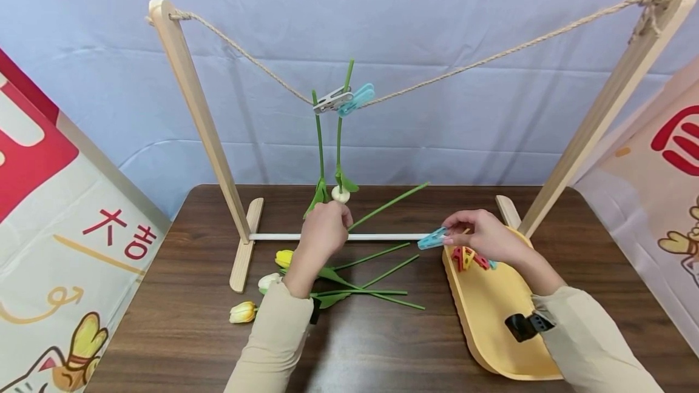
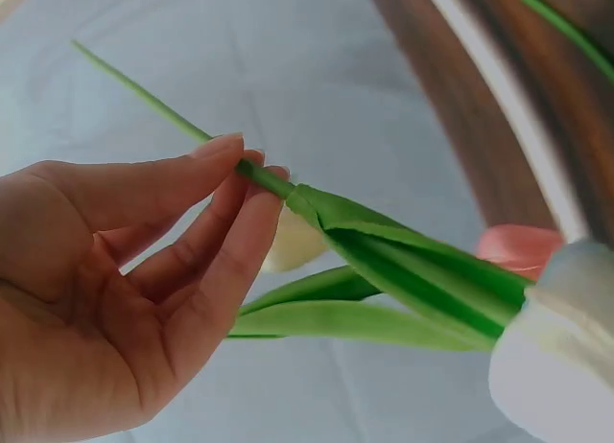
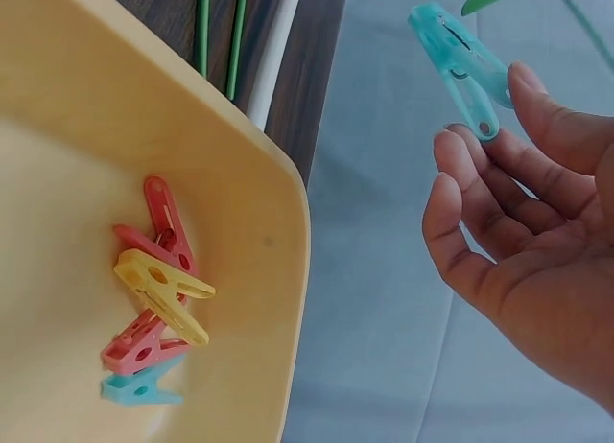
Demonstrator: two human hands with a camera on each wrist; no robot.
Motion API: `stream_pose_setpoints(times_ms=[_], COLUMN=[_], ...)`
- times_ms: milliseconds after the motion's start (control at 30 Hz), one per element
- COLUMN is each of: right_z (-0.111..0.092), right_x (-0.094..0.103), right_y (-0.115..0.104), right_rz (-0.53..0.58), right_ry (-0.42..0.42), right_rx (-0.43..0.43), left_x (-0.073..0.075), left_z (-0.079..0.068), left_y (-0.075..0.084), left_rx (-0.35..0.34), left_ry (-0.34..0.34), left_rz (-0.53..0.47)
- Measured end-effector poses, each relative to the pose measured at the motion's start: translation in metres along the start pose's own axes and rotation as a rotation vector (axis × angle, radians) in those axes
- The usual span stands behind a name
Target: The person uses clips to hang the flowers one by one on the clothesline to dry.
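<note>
My left hand [image 1: 323,229] pinches an artificial tulip by its green stem [image 1: 390,204], between thumb and fingertips. In the left wrist view its white bloom [image 2: 556,366] and folded leaf [image 2: 413,261] lie beyond the fingers. My right hand [image 1: 480,232] pinches a light-blue clothespin [image 1: 432,239] by its handle ends, over the yellow tray's [image 1: 464,320] far edge. Two tulips hang head down from the rope [image 1: 491,53], one at a grey clothespin [image 1: 333,100], the other at a blue clothespin [image 1: 356,99]. One hanging bloom [image 1: 340,194] is white; the other is hidden behind my left hand.
Several tulips lie on the wooden table, among them a yellow bloom [image 1: 243,312] and a white bloom [image 1: 269,282]. Red, yellow and blue clothespins [image 3: 158,294] sit in the tray. Wooden posts [image 1: 199,120] hold the rope, joined low by a white rod [image 1: 388,237].
</note>
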State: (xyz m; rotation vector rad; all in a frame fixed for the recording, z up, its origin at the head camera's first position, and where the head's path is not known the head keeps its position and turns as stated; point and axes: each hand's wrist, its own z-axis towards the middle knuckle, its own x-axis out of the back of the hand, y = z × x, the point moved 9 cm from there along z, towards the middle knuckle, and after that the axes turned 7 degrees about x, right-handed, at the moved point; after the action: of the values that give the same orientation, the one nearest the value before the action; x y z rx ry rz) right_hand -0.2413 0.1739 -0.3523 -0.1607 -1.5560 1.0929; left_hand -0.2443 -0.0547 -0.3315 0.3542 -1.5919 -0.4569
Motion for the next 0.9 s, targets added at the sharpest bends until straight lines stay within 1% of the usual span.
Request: stream_pose_setpoints(times_ms=[167, 367, 533, 633, 900], right_z=[-0.001, -0.002, -0.002, -0.003, -0.001], right_x=[-0.001, -0.003, -0.004, -0.005, 0.001], right_y=[0.002, 0.005, 0.005, 0.005, 0.001], right_rz=[0.0, 0.008, 0.024, 0.027, -0.039], right_ry=[-0.012, -0.031, -0.049, -0.054, -0.028], right_rx=[-0.004, -0.013, -0.022, -0.02, 0.014], left_x=[0.02, 0.038, 0.047, 0.052, 0.061], left_z=[-0.004, -0.009, -0.009, -0.008, 0.001], left_y=[0.013, 0.025, 0.031, 0.033, 0.032], left_rx=[-0.039, -0.07, -0.072, -0.066, -0.06], left_ry=[0.055, 0.108, 0.147, 0.184, 0.29], left_rz=[-0.043, -0.101, -0.137, -0.174, -0.294])
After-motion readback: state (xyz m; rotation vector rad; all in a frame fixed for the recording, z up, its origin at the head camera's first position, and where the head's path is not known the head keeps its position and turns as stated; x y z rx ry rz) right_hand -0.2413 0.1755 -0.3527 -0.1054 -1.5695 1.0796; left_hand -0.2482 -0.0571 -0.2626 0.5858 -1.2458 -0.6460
